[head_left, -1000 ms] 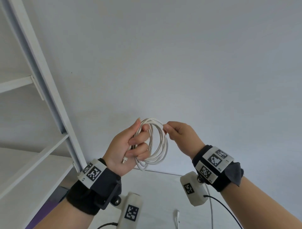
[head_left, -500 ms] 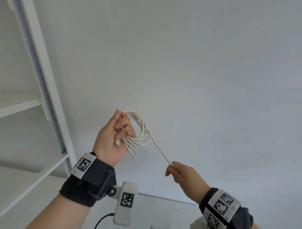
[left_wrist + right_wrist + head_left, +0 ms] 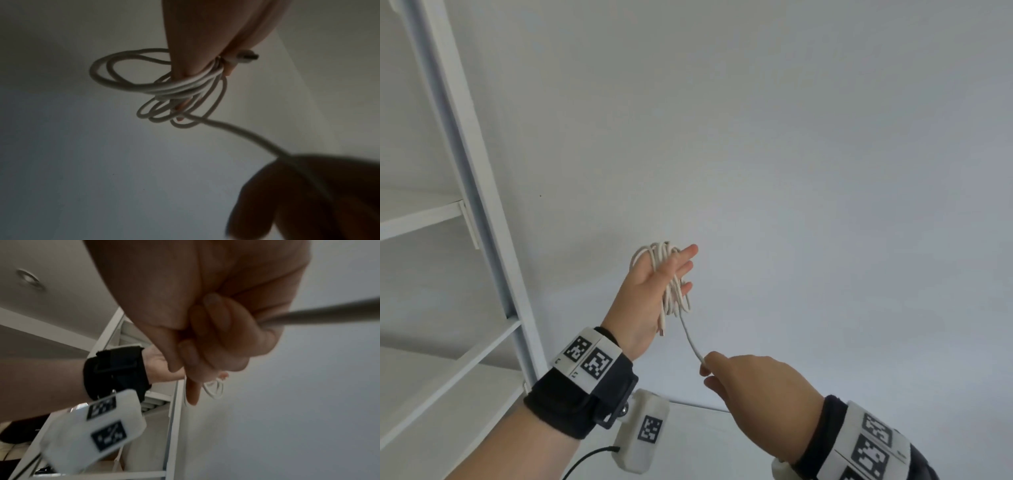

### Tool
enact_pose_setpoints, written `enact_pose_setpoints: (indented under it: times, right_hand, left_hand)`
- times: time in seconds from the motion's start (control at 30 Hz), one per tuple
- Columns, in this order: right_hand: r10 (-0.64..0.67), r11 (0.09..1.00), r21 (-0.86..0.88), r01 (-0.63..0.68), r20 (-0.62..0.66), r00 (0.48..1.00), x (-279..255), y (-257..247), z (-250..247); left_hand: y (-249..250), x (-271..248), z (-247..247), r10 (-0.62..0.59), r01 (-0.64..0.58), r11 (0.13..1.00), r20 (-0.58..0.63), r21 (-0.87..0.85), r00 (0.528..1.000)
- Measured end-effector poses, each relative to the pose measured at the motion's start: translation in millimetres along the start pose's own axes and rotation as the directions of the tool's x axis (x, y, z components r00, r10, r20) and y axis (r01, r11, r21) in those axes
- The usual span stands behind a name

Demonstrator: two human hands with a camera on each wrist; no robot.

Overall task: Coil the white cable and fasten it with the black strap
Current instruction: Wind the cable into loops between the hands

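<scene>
The white cable (image 3: 654,255) is wound in several loops round my raised left hand (image 3: 671,274), whose fingers stretch out while the thumb pins the coil against the palm. One plug (image 3: 662,330) hangs below the palm. In the left wrist view the loops (image 3: 185,87) circle the fingers, with the plug (image 3: 246,56) beside them. A free strand (image 3: 690,339) runs down to my right hand (image 3: 705,365), which pinches it lower right of the coil. The right wrist view shows that fist (image 3: 216,329) curled on the strand (image 3: 329,313). No black strap is in view.
A white shelf unit (image 3: 482,205) with a slanted upright stands close on the left. A plain white wall fills the background. A strip of white table (image 3: 705,445) shows at the bottom between my forearms.
My left hand moved right and turned, its fingers straightening with the coil still round it. My right hand dropped from the coil, drew out a strand, and now sits nearer, below the left hand.
</scene>
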State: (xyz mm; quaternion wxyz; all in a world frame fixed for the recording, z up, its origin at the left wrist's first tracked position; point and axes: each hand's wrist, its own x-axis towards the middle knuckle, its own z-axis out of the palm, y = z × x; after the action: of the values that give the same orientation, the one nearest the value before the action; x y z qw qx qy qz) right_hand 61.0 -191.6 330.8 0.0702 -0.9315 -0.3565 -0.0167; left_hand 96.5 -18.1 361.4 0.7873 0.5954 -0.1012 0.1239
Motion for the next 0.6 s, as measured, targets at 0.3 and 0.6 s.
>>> enact_pose_setpoints:
  times: [0.3,0.6]
  right_hand:
    - [-0.076,0.997,0.005,0.078,-0.168,0.983,1,-5,-35]
    - [-0.084,0.970,0.177,0.165,-0.392,0.916,5,6,-56]
  left_hand:
    - [-10,-22,3,-0.165,0.115,0.960,0.183,0.256,0.969]
    - [-14,-45,9,-0.272,0.229,0.958,0.298,0.174,0.915]
